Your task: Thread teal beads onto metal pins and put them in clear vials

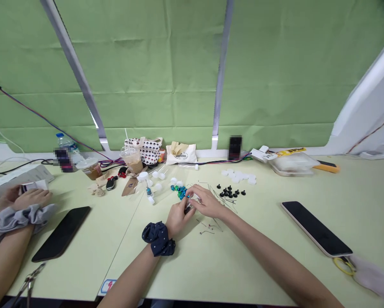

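My left hand, with a dark dotted scrunchie on its wrist, is closed around a small, partly shiny dark object. Fingers hide most of it, so its kind is unclear. My right hand bends over from the right, its fingertips pinched at the top of the left hand, where a bit of white shows. Just beyond the fingers lies a pile of blue and green shiny bells or beads. Thin metal pins are scattered beside and below my right hand. Black disc-shaped pieces with stems sit to its right.
White round discs lie farther back. Clear tubes with white caps are at centre left. Phones lie on the right and left. At far left, another person's hands hold a small box. Drink cups stand behind.
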### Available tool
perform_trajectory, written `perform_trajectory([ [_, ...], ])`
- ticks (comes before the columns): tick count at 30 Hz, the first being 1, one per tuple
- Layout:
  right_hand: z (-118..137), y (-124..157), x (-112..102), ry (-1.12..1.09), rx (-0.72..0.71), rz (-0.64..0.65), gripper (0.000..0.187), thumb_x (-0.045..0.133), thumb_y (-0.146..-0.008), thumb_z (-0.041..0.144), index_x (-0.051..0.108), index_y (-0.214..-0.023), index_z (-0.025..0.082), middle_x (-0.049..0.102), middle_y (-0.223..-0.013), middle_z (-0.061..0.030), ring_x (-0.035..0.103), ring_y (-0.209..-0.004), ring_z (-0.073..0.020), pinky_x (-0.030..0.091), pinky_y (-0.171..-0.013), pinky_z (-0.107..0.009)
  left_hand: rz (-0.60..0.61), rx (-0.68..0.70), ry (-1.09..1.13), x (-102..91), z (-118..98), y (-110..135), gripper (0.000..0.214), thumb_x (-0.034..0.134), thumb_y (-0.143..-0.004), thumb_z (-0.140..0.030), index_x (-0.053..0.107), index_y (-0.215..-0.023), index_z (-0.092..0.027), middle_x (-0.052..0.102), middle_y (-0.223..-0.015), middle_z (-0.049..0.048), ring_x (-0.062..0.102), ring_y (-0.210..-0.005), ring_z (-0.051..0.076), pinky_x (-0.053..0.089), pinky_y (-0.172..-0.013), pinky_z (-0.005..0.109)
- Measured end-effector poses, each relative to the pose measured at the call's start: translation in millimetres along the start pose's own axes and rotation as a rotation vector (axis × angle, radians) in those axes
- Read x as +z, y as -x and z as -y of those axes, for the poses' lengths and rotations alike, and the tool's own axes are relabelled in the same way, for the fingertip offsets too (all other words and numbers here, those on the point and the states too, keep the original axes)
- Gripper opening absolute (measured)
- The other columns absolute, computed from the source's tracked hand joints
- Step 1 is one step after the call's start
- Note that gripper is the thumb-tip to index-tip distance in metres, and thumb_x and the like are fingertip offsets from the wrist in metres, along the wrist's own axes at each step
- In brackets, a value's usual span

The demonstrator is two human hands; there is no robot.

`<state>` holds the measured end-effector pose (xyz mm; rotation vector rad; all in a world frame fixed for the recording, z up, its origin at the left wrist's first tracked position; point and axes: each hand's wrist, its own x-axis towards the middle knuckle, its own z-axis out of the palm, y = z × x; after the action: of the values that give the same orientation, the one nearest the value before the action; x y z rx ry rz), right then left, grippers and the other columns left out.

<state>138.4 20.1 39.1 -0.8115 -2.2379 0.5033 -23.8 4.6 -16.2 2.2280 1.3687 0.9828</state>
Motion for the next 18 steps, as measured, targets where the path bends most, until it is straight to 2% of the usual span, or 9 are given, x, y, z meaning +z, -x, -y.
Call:
perform_trajectory([
  [4, 15.9, -5.4, 1.0, 0.024, -0.024, 0.065, 0.025, 0.051, -0.084, 0.025, 0.052, -0.11, 0.025, 0.056, -0.103, -0.004, 0.054, -0.085, -0.0168, 0.042, -0.077, -0.03, -0.067, 0.021, 0.161, -1.3, 0.8, -0.3, 0.018, 0.046, -0.082, -0.032, 0.05, -0.089, -0.016, 0.057, -0.068, 0.0004, 0.052, -0.058, 0.014, 0.038, -0.057, 0.025],
  [6, 18.7, -10.1, -0.4, -0.063, -0.032, 0.084, 0.031, 0.049, -0.087, 0.034, 0.049, -0.117, 0.027, 0.055, -0.108, -0.004, 0.055, -0.084, -0.0163, 0.043, -0.076, -0.03, -0.122, 0.01, 0.239, -1.5, -0.3, -0.5, 0.018, 0.048, -0.082, -0.032, 0.049, -0.089, -0.016, 0.057, -0.067, 0.0, 0.052, -0.056, 0.014, 0.038, -0.056, 0.025],
  [9, 6.2, -20.4, 0.8, -0.323, 0.049, 0.074, 0.036, 0.027, -0.095, 0.041, 0.037, -0.128, 0.03, 0.054, -0.113, -0.0036, 0.055, -0.063, -0.0095, 0.046, -0.064, -0.026, -0.252, -0.057, 0.275, -5.0, 0.4, -1.8, 0.022, 0.048, -0.083, -0.034, 0.05, -0.096, -0.015, 0.054, -0.059, -0.0025, 0.049, -0.051, 0.012, 0.037, -0.052, 0.024],
  [11, -11.9, -29.3, 7.0, -0.395, 0.143, 0.013, 0.039, 0.017, -0.096, 0.041, 0.035, -0.128, 0.029, 0.052, -0.115, -0.0042, 0.049, -0.05, -0.006, 0.046, -0.055, -0.025, -0.418, -0.078, 0.245, -12.3, 5.8, -4.1, 0.022, 0.049, -0.082, -0.034, 0.052, -0.093, -0.015, 0.056, -0.065, -0.0002, 0.052, -0.058, 0.013, 0.039, -0.058, 0.025],
  [12, -22.0, -34.2, 11.8, -0.354, 0.186, -0.037, 0.036, 0.021, -0.095, 0.041, 0.038, -0.125, 0.028, 0.052, -0.114, -0.0047, 0.049, -0.05, -0.0062, 0.046, -0.055, -0.025, -0.521, -0.079, 0.219, -17.7, 10.4, -5.7, 0.02, 0.051, -0.081, -0.034, 0.053, -0.088, -0.015, 0.058, -0.07, 0.0017, 0.054, -0.064, 0.015, 0.04, -0.063, 0.026],
  [13, -31.8, -39.6, 17.5, -0.265, 0.21, -0.074, 0.033, 0.031, -0.094, 0.039, 0.042, -0.122, 0.025, 0.053, -0.113, -0.0052, 0.051, -0.055, -0.0075, 0.046, -0.06, -0.026, -0.638, -0.083, 0.196, -24.4, 16.1, -7.8, 0.019, 0.052, -0.08, -0.034, 0.054, -0.083, -0.015, 0.057, -0.072, 0.0023, 0.054, -0.067, 0.015, 0.04, -0.066, 0.027],
  [15, -47.5, -51.4, 30.1, -0.061, 0.187, -0.061, 0.031, 0.051, -0.085, 0.032, 0.049, -0.115, 0.022, 0.053, -0.112, -0.0059, 0.055, -0.071, -0.0119, 0.046, -0.073, -0.03, -0.876, -0.117, 0.177, -40.1, 30.6, -12.5, 0.019, 0.053, -0.079, -0.035, 0.052, -0.079, -0.016, 0.053, -0.07, 0.0006, 0.051, -0.066, 0.015, 0.04, -0.066, 0.027],
  [16, -52.7, -57.9, 36.7, 0.017, 0.172, -0.044, 0.032, 0.055, -0.083, 0.027, 0.05, -0.115, 0.022, 0.053, -0.112, -0.0065, 0.055, -0.081, -0.0148, 0.045, -0.078, -0.031, -0.996, -0.129, 0.182, -48.3, 38.8, -15.0, 0.018, 0.054, -0.078, -0.034, 0.051, -0.079, -0.016, 0.052, -0.071, 0.0001, 0.049, -0.067, 0.014, 0.039, -0.066, 0.027],
  [18, -57.4, -71.9, 49.4, 0.151, 0.117, 0.005, 0.037, 0.059, -0.08, 0.022, 0.051, -0.116, 0.022, 0.052, -0.115, -0.0073, 0.05, -0.099, -0.0195, 0.041, -0.086, -0.033, -1.161, -0.141, 0.233, -63.3, 55.7, -19.2, 0.018, 0.055, -0.077, -0.033, 0.05, -0.084, -0.016, 0.049, -0.074, -0.0008, 0.048, -0.069, 0.013, 0.039, -0.068, 0.026],
])
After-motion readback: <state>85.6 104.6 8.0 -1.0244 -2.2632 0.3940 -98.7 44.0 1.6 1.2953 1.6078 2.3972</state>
